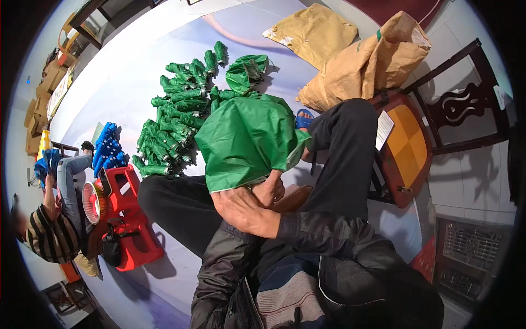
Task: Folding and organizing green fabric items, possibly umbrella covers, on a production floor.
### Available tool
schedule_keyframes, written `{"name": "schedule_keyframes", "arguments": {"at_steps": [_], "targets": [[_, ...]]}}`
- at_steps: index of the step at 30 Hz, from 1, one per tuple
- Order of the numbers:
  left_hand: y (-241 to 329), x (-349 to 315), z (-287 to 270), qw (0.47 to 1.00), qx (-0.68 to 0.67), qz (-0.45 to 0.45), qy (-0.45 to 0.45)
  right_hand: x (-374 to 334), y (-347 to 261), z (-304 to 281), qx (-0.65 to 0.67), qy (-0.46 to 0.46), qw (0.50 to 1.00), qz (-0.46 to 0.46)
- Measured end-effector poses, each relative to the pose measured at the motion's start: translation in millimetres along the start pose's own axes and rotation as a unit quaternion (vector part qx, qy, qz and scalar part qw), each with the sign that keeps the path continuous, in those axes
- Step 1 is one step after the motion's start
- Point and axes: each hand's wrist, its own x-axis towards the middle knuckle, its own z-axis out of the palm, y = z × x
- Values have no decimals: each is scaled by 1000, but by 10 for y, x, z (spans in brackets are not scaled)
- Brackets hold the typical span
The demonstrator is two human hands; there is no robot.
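Note:
In front of my lap a green umbrella (241,137) hangs with its cloth loose and bulging, neither fully spread nor rolled up. My forearms cross at the wrists below it. My right hand (234,204) reaches leftward under the cloth's lower edge, its fingers hidden. Beneath that wrist, my left hand (268,189) is curled closed at the umbrella's lower right edge. The frame and handle are covered by the cloth. Just beyond lie several folded green umbrellas (178,118) in a pile, and a looser green umbrella (244,75) rests at its far right.
A tan sack (350,71) and a yellowish sack (312,33) lie far right. A wooden chair (402,148) stands right of my knee. At left are red stools (134,236), a blue dotted umbrella (108,148) and a seated person (52,236) holding blue cloth.

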Motion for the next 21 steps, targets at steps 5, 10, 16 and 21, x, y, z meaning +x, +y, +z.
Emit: {"name": "schedule_keyframes", "arguments": {"at_steps": [5, 10, 16, 21], "targets": [[-58, 29, -238, 993, -93, -22, -74, 17, -40, -8, 6, 48, 999, 2], [-116, 105, -519, 926, -270, -7, -264, -283, -51, -457, 239, 188, 952, -18], [192, -105, -369, 983, -135, -1, -124, -459, 243, -1022, 502, 312, 766, 251], [81, -34, -416, 983, -94, 41, -154, -397, 650, -1070, 522, 265, 740, 331]]}}
